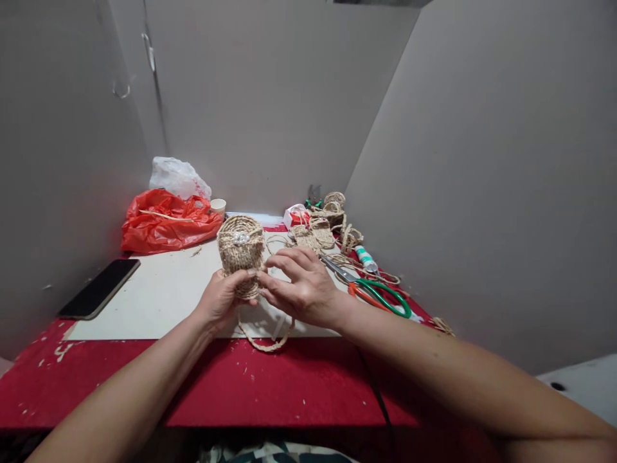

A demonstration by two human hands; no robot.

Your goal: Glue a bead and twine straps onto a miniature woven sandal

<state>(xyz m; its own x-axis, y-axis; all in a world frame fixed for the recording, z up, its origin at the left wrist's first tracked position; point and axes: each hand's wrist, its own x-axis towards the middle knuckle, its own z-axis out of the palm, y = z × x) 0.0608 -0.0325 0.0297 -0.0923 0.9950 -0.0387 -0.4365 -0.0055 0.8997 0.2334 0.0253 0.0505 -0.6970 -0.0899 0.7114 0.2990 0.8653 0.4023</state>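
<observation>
A small woven straw slipper (241, 257), with coiled rounds at both ends and clear beads on its band, is held upright over the white board. My left hand (223, 299) grips its lower left side, thumb across the front. Fingers of my right hand (294, 283) are pinched together at the slipper's lower right edge; the exact spot between their tips is partly hidden. Below the slipper, a braided straw cord (267, 348) hangs in a loop that runs up under my right hand. Green- and orange-handled scissors (371, 287) lie just right of that hand.
The white board (159, 302) rests on a red tablecloth (270, 392). At left are a phone (101, 289), a red plastic bag (164, 225) and a paper cup (218, 206). Woven straw pieces (321, 231), pliers (314, 195) and a green-and-white tube (366, 258) lie back right. Grey panels enclose the table.
</observation>
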